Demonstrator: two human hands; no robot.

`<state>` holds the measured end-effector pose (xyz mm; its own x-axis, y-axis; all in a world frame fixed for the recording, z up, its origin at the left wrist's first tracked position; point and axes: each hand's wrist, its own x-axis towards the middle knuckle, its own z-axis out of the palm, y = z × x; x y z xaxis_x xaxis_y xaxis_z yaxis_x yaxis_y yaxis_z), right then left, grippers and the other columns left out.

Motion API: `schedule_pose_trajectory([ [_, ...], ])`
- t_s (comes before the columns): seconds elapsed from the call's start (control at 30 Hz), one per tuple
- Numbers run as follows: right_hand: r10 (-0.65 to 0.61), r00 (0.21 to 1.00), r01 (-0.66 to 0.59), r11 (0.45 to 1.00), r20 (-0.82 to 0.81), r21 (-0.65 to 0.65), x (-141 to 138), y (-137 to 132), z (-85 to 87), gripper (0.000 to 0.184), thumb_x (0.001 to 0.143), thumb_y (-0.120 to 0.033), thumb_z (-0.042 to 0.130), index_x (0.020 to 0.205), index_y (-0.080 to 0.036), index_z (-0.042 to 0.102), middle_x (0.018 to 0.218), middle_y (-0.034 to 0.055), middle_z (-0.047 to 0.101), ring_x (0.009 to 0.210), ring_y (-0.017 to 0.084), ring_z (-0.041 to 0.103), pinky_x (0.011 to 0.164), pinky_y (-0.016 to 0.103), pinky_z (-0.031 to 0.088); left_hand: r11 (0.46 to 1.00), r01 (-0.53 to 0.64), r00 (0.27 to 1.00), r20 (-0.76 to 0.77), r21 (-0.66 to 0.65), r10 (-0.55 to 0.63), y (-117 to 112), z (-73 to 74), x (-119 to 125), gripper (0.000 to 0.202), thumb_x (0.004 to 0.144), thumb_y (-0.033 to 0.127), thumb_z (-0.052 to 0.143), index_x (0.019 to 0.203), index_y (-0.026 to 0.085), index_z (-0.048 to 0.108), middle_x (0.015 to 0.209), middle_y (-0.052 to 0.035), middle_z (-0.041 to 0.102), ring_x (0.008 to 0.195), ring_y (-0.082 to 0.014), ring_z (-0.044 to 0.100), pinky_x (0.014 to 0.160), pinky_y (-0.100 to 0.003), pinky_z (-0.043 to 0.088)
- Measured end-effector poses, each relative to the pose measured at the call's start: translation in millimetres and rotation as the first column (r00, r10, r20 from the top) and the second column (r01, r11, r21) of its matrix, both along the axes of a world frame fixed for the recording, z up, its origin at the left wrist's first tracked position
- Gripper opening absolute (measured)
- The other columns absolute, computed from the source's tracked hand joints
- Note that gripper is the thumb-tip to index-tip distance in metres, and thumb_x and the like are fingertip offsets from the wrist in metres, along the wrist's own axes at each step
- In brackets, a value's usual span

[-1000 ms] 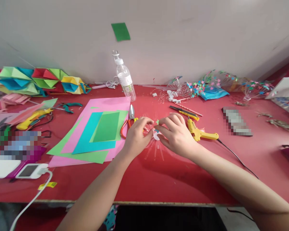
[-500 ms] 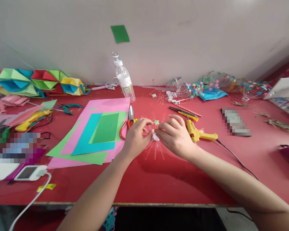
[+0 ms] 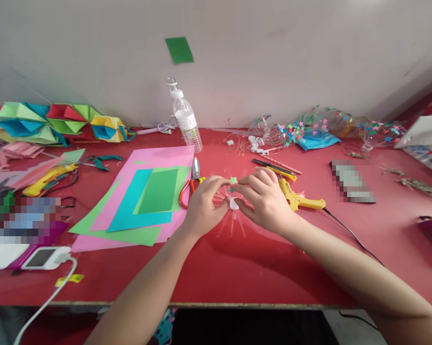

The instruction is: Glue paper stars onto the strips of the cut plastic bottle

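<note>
A clear plastic bottle piece cut into radiating strips [image 3: 231,228] sits on the red table, its round white cap [image 3: 234,203] facing me. Just beyond the cap show a pale green star [image 3: 233,180] and a partly covered blue star [image 3: 231,189]. My left hand [image 3: 208,203] curls round the left side of the piece, thumb by the cap and index finger by the green star. From the right, my right hand [image 3: 262,199] bends round the same piece, fingertips close to the stars and thumb beside the cap. The fingers hide their exact contact points.
Red-handled pliers [image 3: 185,194] and stacked coloured paper [image 3: 130,206] lie left. A yellow glue gun [image 3: 305,202], its cord trailing, and a utility knife [image 3: 273,168] lie right. Behind stand a water bottle [image 3: 187,122] and star-trimmed plastic pieces [image 3: 289,134]. A phone [image 3: 351,182] lies farther right.
My fingertips, which met just above the cap, have spread apart; the index fingers are now up by the green star. The blue star and more of the cap have come into view.
</note>
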<state>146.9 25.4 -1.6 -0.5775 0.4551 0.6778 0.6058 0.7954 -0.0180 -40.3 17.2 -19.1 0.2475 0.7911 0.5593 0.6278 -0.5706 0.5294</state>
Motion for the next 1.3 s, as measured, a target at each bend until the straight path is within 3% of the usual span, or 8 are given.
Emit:
schedule_pose_trajectory([
  [0.5,0.021,1.0,-0.021,1.0,0.015,0.008,-1,-1,0.1,0.011,0.091,-0.019,0.051,0.089,-0.02,0.062,0.092,0.0048,0.067,0.088,0.02,0.048,0.094,0.04,0.038,0.999,-0.021,0.999,0.044,-0.029,0.022,2,-3.9,1,0.015,0.085,0.015,0.057,0.098,0.022,0.058,0.1,-0.0053,0.065,0.096,-0.0204,0.062,0.084,-0.035,0.052],
  [0.77,0.024,1.0,-0.024,1.0,-0.01,0.014,1,-1,3.6,0.011,0.09,-0.023,0.053,0.095,-0.02,0.062,0.094,0.0051,0.067,0.088,0.02,0.05,0.095,0.041,0.038,1.0,-0.013,0.999,0.033,-0.025,0.014,0,-3.0,2,0.017,0.085,0.016,0.057,0.101,0.021,0.056,0.101,-0.0048,0.064,0.093,-0.0193,0.061,0.082,-0.035,0.052],
  [1.13,-0.118,0.971,0.108,0.992,-0.207,-0.059,32,5,50.0,0.01,0.089,-0.018,0.052,0.088,-0.022,0.061,0.093,0.0056,0.065,0.089,0.021,0.059,0.081,0.037,0.044,0.997,-0.037,0.999,0.025,-0.061,0.039,-2,1.0,2,0.024,0.083,0.013,0.056,0.104,0.022,0.056,0.103,-0.0048,0.066,0.094,-0.0189,0.063,0.083,-0.035,0.053],
  [1.3,-0.206,0.967,0.176,0.966,-0.152,-0.189,57,17,52.8,0.011,0.087,-0.017,0.052,0.08,-0.019,0.061,0.083,0.0045,0.064,0.081,0.018,0.059,0.072,0.033,0.044,0.999,-0.019,0.998,0.058,-0.044,0.022,-1,0.0,-1,0.026,0.082,0.013,0.056,0.106,0.023,0.055,0.103,-0.0046,0.068,0.095,-0.0189,0.065,0.082,-0.036,0.055],
])
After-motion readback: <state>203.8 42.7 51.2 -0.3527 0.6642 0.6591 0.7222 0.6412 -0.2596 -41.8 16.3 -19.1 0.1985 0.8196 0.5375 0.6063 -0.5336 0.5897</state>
